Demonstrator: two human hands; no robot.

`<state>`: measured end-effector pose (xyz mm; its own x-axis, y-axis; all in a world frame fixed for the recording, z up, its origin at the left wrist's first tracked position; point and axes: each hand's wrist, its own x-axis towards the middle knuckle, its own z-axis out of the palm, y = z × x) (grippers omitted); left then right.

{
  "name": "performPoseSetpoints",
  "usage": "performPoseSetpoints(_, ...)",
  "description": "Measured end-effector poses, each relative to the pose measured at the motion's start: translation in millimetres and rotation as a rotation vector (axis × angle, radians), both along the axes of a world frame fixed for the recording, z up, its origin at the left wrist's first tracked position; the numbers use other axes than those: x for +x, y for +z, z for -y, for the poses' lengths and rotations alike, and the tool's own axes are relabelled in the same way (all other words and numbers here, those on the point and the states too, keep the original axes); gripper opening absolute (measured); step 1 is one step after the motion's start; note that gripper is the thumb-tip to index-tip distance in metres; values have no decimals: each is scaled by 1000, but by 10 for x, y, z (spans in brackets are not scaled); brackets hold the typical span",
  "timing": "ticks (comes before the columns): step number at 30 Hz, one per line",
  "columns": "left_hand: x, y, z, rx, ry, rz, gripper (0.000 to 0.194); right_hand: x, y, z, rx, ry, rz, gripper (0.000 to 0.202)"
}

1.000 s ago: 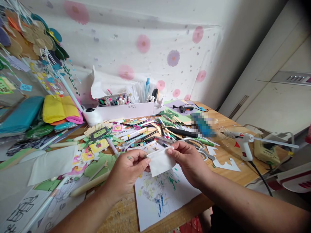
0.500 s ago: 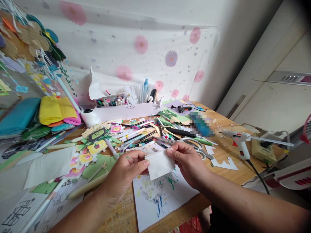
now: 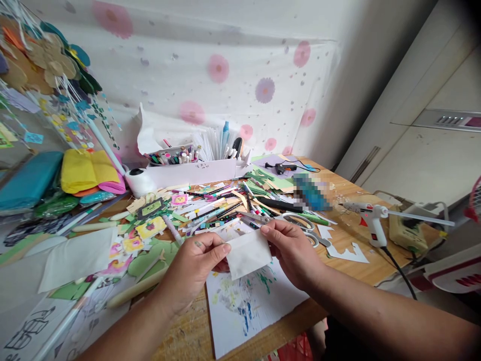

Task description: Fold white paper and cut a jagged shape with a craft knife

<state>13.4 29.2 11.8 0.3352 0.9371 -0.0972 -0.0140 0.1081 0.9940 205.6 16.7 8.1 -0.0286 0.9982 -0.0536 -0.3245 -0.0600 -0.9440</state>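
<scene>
A small white piece of paper (image 3: pixel 248 254) is held up between my two hands, its lower edge hanging free. My left hand (image 3: pixel 205 260) pinches its left upper corner between thumb and fingers. At the upper right corner, my right hand (image 3: pixel 291 250) grips it the same way. Below lies a white board (image 3: pixel 240 321) smeared with blue, green and yellow paint. A pair of scissors (image 3: pixel 300 220) with grey handles rests just behind my right hand.
Pens and paper scraps (image 3: pixel 214 205) cover the table's middle. On the right stands a white glue gun (image 3: pixel 376 225) with its cord, and a black glue gun (image 3: pixel 283 168) lies farther back. A marker box (image 3: pixel 195 173) stands by the wall. A cream rolling pin (image 3: pixel 139 288) is at left.
The paper's upper edge now looks flatter, with the fold line there less distinct. My hands have barely shifted, and both keep their pinch on it.
</scene>
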Motion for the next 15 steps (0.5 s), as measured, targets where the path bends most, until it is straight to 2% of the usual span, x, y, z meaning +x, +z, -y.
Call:
performPoseSetpoints(4,5,-1,-8,-10,34,3,25,6,-4,-10,-4,49,88,35)
performPoseSetpoints(9,1,9,-3,-21,35,-8,26,24,4,-31,62,2,275,39)
performPoseSetpoints(15,-4,11,-11,-23,57,-14,27,94,12,-43,81,67,282,35)
